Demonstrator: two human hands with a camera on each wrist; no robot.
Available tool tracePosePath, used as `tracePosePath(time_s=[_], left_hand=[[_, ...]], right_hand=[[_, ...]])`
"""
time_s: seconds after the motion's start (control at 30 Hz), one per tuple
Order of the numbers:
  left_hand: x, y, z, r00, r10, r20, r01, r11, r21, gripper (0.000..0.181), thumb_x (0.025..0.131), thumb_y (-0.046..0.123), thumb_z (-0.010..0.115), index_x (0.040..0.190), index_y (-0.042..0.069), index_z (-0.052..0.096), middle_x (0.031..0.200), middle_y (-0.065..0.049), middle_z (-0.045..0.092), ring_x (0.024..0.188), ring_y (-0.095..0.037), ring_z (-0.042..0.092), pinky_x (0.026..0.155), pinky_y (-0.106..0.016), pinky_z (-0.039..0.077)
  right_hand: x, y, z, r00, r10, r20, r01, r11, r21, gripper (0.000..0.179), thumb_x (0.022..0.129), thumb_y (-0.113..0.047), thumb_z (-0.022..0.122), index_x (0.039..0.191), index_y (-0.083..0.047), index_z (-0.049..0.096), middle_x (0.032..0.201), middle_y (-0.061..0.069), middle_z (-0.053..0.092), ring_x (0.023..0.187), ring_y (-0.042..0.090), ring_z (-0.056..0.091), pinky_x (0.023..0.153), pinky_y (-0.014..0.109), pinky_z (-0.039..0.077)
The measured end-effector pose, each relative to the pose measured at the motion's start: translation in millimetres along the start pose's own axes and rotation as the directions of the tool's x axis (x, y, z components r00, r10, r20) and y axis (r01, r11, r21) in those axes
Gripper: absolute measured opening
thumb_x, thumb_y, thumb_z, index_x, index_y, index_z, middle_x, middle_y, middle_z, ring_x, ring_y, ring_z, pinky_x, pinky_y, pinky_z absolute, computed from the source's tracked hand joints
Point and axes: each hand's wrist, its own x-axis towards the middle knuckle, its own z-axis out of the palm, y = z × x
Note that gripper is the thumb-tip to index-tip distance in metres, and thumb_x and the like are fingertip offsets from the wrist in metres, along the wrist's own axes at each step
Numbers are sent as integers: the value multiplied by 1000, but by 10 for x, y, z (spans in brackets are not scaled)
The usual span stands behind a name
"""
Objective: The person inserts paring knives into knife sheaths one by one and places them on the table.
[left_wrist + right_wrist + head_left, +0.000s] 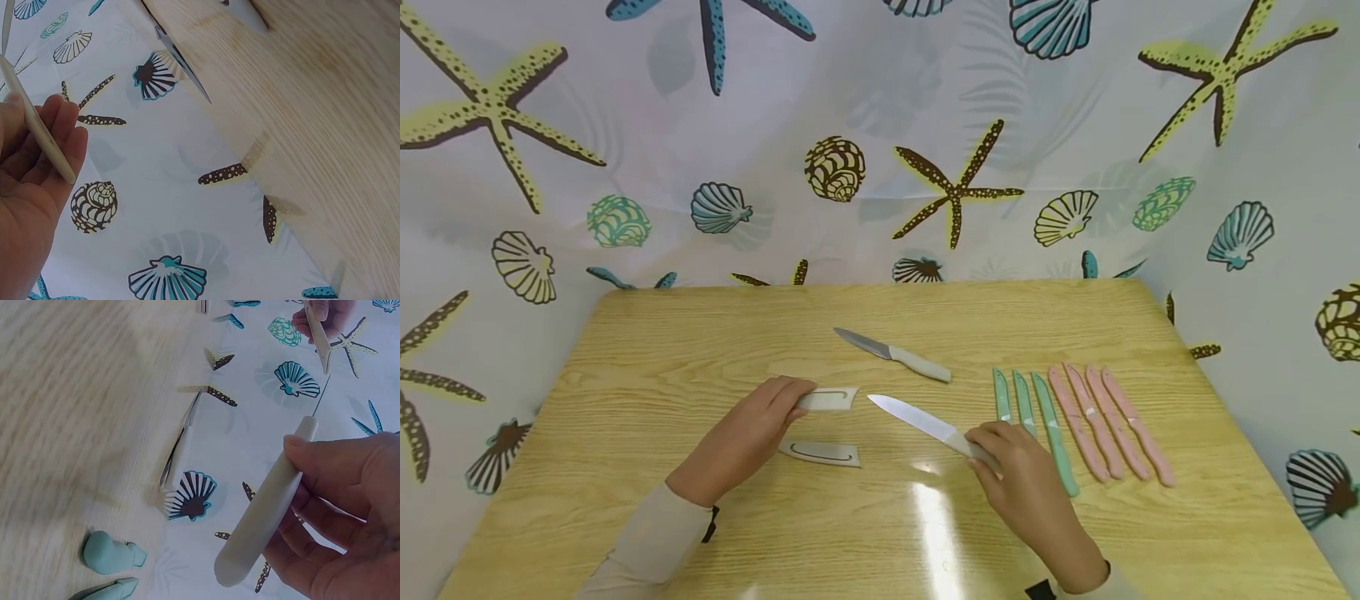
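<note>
My left hand (752,433) pinches a white knife sheath (833,399) between thumb and fingers, its open end facing right. In my right hand (1026,483) is a kitchen knife (917,418), gripped by its pale handle (265,506), with the bare blade pointing left toward that sheath. A small gap shows between blade tip and sheath in the head view. Just below the left hand's fingers, a second white sheath (823,453) lies on the table. Another pale-handled knife (917,363) lies unsheathed farther back, its blade toward the left.
Three green sheathed knives (1054,433) lie at the right, partly behind the right hand. Beside them is a row of several pink sheathed knives (1138,425). The wooden table (685,350) ends at a cloth (760,108) printed with shells and starfish.
</note>
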Motion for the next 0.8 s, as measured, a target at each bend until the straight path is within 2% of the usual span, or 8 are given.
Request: tracePosePath(time_s=[0.17, 0.3, 0.37, 0.57, 0.8], left_hand=[[19, 23, 5, 1000, -4, 5, 4, 1000, -12, 35, 104, 24, 38, 127, 2, 51, 118, -7, 58, 103, -16, 58, 84, -30, 53], [36, 42, 9, 1000, 3, 3, -3, 1000, -7, 29, 101, 17, 49, 126, 2, 51, 117, -8, 58, 103, -16, 58, 83, -30, 53], [37, 46, 15, 1000, 6, -2, -6, 1000, -3, 29, 101, 16, 50, 126, 2, 51, 117, -7, 58, 102, -16, 58, 83, -30, 53], [38, 56, 36, 1000, 12, -14, -12, 1000, -25, 42, 105, 30, 30, 126, 1, 51, 117, -8, 58, 103, -16, 58, 85, -30, 52], [36, 65, 56, 1000, 24, -21, -24, 999, -26, 43, 105, 31, 28, 126, 0, 50, 117, -8, 57, 102, -16, 58, 83, -30, 53]], right_hand=[[0, -20, 17, 999, -14, -28, 15, 1000, 5, 35, 63, 3, 87, 94, -3, 73, 95, 7, 69, 82, 20, 63, 66, 30, 56], [9, -30, 37, 1000, -19, -24, 20, 999, 25, 34, 64, 3, 87, 94, -2, 73, 96, 8, 68, 83, 21, 64, 67, 29, 57], [14, -33, 47, 1000, -13, -15, 14, 999, 33, 33, 65, 2, 86, 95, -3, 73, 96, 8, 68, 83, 21, 63, 67, 29, 57], [6, -34, 60, 1000, 10, 10, -10, 999, 42, 32, 67, 2, 85, 96, -2, 73, 97, 8, 68, 84, 20, 63, 66, 29, 56], [-1, -18, 75, 1000, -4, 11, 4, 1000, 31, 33, 66, 2, 85, 97, -1, 73, 97, 8, 67, 85, 21, 63, 67, 29, 57]])
